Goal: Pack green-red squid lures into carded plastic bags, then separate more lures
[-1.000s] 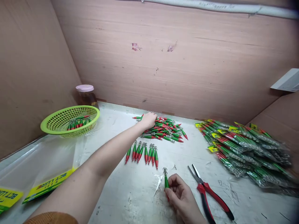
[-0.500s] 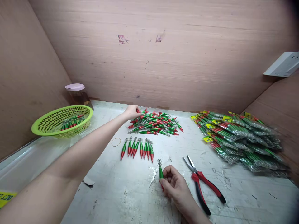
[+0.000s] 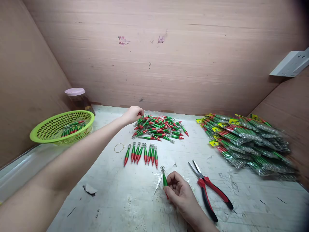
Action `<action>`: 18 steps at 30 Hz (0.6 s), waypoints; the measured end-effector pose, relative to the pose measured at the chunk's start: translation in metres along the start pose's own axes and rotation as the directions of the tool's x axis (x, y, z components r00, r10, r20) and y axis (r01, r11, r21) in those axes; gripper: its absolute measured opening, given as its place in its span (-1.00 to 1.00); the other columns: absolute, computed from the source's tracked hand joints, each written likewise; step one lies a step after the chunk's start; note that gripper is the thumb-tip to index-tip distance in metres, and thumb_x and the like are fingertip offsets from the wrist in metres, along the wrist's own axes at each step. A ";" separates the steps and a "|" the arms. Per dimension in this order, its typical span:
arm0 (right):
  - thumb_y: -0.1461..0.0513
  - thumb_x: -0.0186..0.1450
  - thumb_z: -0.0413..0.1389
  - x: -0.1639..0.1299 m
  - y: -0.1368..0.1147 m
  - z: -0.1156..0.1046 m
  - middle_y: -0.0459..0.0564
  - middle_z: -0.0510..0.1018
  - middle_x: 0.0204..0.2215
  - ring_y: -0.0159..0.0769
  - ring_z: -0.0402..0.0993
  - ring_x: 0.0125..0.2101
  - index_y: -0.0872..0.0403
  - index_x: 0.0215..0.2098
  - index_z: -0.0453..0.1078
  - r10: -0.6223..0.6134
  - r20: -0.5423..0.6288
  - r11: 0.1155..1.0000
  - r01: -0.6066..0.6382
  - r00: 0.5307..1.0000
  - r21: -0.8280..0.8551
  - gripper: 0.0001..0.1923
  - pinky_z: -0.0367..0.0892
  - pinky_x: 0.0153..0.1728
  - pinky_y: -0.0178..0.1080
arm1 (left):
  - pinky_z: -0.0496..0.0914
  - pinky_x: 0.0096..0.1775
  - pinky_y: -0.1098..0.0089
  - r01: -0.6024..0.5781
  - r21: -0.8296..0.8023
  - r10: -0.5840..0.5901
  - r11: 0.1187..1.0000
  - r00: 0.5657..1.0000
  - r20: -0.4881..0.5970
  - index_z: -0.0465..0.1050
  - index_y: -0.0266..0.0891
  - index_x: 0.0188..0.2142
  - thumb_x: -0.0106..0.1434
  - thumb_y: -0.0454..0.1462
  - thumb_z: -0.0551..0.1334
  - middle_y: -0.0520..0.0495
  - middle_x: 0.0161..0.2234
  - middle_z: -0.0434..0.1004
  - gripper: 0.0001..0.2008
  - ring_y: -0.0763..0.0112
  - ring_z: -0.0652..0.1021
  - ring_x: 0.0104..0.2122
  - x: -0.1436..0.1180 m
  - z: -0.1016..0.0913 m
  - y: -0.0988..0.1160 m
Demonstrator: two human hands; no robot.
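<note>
My right hand (image 3: 180,193) pinches a green and red squid jig (image 3: 164,180) between thumb and finger, its ring of hooks pointing away from me. At the far side of the table, my left hand (image 3: 135,113) is closed at the left edge of a heap of loose squid jigs (image 3: 161,129). A squid jig seems to be in its fingertips, mostly hidden by the fingers. Between my hands and the heap lies a row of several squid jigs (image 3: 145,154), hooks toward the heap. Pliers (image 3: 202,180) with red and black handles rest open to the right of my right hand.
On the left, a green basket (image 3: 36,137) holds several squid jigs, with a pink-lidded jar (image 3: 78,98) behind it. A thin rubber band (image 3: 119,148) lies left of the row. Bagged squid jigs (image 3: 243,141) are piled on the right. Cardboard walls (image 3: 181,64) enclose the table.
My left hand has shifted slightly left and back at the edge of the heap. My right hand still holds its squid jig in nearly the same place. The view has tilted a little.
</note>
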State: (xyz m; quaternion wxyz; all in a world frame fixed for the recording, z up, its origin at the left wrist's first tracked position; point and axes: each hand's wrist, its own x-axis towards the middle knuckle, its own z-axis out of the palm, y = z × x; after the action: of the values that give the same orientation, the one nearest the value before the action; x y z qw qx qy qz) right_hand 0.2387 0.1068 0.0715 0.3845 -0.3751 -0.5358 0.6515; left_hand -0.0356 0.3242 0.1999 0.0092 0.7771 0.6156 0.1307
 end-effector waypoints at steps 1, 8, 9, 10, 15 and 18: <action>0.06 0.23 0.13 0.000 0.000 0.000 -0.15 0.18 -0.52 -0.45 0.06 -0.54 0.10 -0.35 0.17 0.003 0.012 1.000 -0.003 1.000 -0.004 -0.70 0.01 -0.56 -0.38 | 0.39 -0.10 0.23 -0.002 0.055 0.001 0.998 1.000 0.027 0.43 -0.34 -0.33 0.23 -0.37 0.26 -0.07 -0.28 0.46 -0.96 0.34 0.48 -0.23 -0.002 0.000 -0.001; 0.11 0.25 0.12 0.000 -0.001 -0.003 -0.15 0.19 -0.51 -0.47 0.07 -0.53 0.11 -0.34 0.16 0.014 0.025 1.000 -0.014 1.000 -0.013 -0.73 0.04 -0.55 -0.39 | 0.40 -0.18 0.21 0.115 0.372 -0.135 0.921 0.990 0.030 0.36 -0.37 -0.16 0.28 -0.33 0.21 -0.13 -0.21 0.39 -0.84 0.28 0.46 -0.24 -0.019 -0.005 -0.003; 0.11 0.25 0.12 0.000 -0.001 -0.003 -0.16 0.20 -0.52 -0.47 0.07 -0.54 0.11 -0.34 0.17 0.018 0.018 1.000 -0.018 1.000 -0.010 -0.73 0.05 -0.56 -0.39 | 0.40 -0.18 0.22 0.128 0.400 -0.145 0.907 0.989 0.012 0.35 -0.38 -0.16 0.29 -0.34 0.19 -0.14 -0.20 0.38 -0.85 0.28 0.45 -0.24 -0.022 -0.005 -0.001; 0.11 0.24 0.13 0.000 -0.002 -0.003 -0.16 0.19 -0.52 -0.47 0.07 -0.54 0.11 -0.34 0.17 0.022 0.012 1.000 -0.022 1.000 -0.008 -0.73 0.05 -0.56 -0.39 | 0.39 -0.18 0.22 0.128 0.424 -0.142 0.897 0.990 0.002 0.35 -0.38 -0.17 0.30 -0.35 0.17 -0.14 -0.20 0.38 -0.87 0.28 0.45 -0.24 -0.024 -0.005 0.001; 0.13 0.23 0.14 0.001 -0.004 0.000 -0.17 0.21 -0.54 -0.47 0.08 -0.55 0.11 -0.36 0.18 0.033 -0.009 0.999 -0.033 0.999 0.000 -0.75 0.06 -0.58 -0.39 | 0.30 -0.07 0.18 0.026 0.496 -0.032 0.868 0.999 0.003 0.38 -0.41 -0.22 0.29 -0.47 0.05 -0.19 -0.17 0.37 -0.85 0.22 0.42 -0.15 -0.032 -0.006 0.011; 0.13 0.23 0.14 0.001 -0.005 0.000 -0.17 0.21 -0.55 -0.48 0.08 -0.57 0.11 -0.36 0.18 0.034 -0.005 0.999 -0.034 0.999 0.009 -0.74 0.06 -0.58 -0.40 | 0.29 -0.10 0.18 0.047 0.514 -0.040 0.857 0.999 -0.025 0.38 -0.43 -0.22 0.28 -0.50 -0.01 -0.24 -0.15 0.36 -0.79 0.18 0.43 -0.15 -0.028 -0.011 0.011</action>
State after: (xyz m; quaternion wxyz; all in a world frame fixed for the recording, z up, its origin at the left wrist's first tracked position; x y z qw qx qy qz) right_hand 0.2388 0.1088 0.0760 0.3765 -0.3841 -0.5256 0.6591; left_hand -0.0332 0.2936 0.2068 -0.1995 0.7363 0.6457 -0.0336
